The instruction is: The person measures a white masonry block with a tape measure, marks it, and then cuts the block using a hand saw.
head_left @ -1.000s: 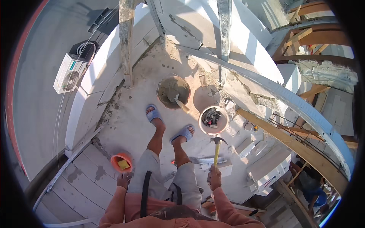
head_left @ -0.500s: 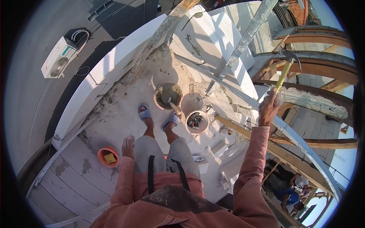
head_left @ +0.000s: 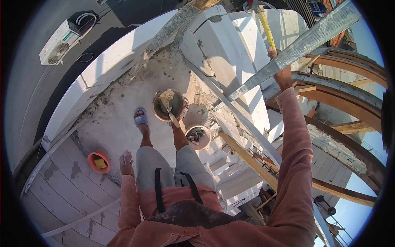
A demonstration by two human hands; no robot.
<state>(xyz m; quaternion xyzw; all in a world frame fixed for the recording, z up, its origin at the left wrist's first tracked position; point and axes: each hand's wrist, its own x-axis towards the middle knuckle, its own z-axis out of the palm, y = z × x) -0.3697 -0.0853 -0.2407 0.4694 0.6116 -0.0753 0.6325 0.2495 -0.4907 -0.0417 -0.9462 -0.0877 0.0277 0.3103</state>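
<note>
Yellow-handled, the hammer point(head_left: 263, 24) is up above your head, its grip running from your right hand point(head_left: 282, 68) toward the steel head near the top edge of the view. That hand is wrapped tight round the lower end of the handle, arm fully stretched, just behind the slanting grey metal beam point(head_left: 304, 45) that crosses in front of it. Keep your wrist locked and bring the swing down in line with your forearm, clear of that beam, since a glancing hit on it would likely throw the head off course. Set your weight evenly before you strike: you stand on a dusty ledge point(head_left: 111, 123) among white blocks point(head_left: 230, 53), with a mortar bucket point(head_left: 168, 104) holding a trowel right at your feet and a second bucket point(head_left: 198, 136) of dark bits beside it. Do not step back into them.

Your left hand point(head_left: 126, 158) hangs low by your thigh, fingers loosely extended and holding nothing. It is near the small orange bowl point(head_left: 98, 161) with a yellow sponge, though not touching it. Use that free hand for balance, I would judge.
</note>
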